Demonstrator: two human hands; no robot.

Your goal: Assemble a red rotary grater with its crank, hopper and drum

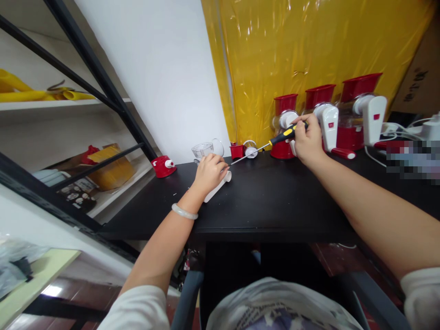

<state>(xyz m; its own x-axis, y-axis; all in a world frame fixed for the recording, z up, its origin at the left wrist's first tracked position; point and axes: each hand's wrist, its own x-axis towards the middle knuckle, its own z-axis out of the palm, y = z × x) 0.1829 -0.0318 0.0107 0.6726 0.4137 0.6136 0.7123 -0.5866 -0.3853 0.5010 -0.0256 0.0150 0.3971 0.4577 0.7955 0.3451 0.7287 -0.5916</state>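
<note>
My right hand (308, 140) is closed around the black and yellow handle of a screwdriver (288, 134), whose shaft slants down to the left. The screwdriver's tip reaches the fingers of my left hand (210, 173), which are closed on a white crank handle (213, 192) low over the black table. My left palm and fingers hide part of the crank and the exact spot where the tip meets it. Just behind my left hand is a clear plastic part (202, 149). A small red piece (237, 150) and a white-faced drum (250, 149) lie beyond the screwdriver shaft.
A red base (164, 166) with a white knob sits at the table's (268, 201) left. Several red and white crank graters (354, 114) line the back right, near white cables (400, 130). A black-framed shelf (113, 98) rises at left; yellow wrap (309, 46) covers the back.
</note>
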